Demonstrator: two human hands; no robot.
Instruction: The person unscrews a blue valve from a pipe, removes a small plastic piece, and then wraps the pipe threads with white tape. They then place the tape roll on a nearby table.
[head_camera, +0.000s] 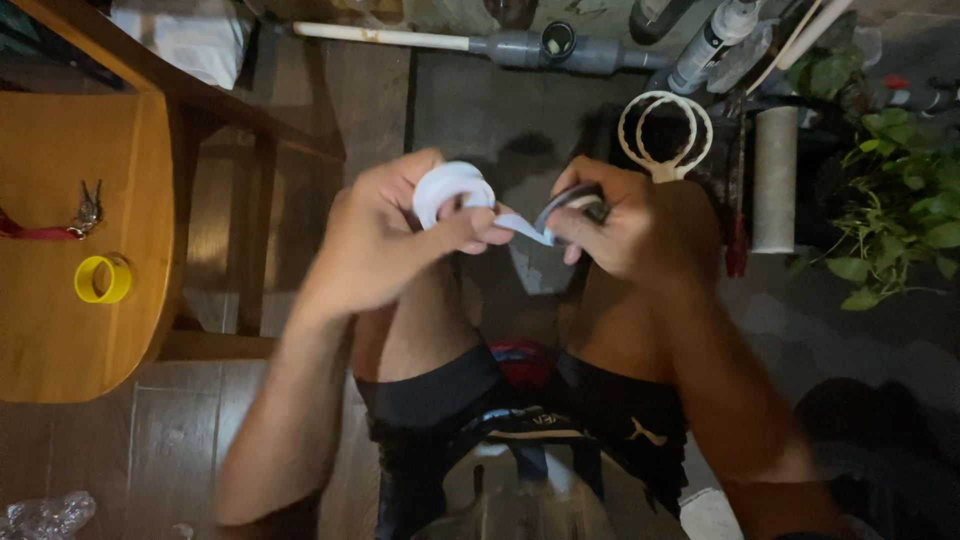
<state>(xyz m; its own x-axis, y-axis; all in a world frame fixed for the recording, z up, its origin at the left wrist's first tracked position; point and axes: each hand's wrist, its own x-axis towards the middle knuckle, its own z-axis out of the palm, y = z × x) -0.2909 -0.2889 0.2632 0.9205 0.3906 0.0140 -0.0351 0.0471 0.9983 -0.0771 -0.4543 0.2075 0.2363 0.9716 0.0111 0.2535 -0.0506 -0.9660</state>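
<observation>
From the head camera, looking down, the left hand (385, 235) is wrapped around a white roll of thin tape (448, 188), with the thumb pressing on it. The right hand (625, 232) is squeezed shut on a small dark round part (575, 200). A strip of tape (525, 228) runs between the two hands, which are close together above the person's knees. A yellow tape ring (102, 279) sits on the wooden stool (60, 330) to the left. A grey pipe (560, 48) lies on the floor ahead, near green leaves (900, 210). The thin strip could twist or snap if the hands pull too hard, and the roll could slip and drop
</observation>
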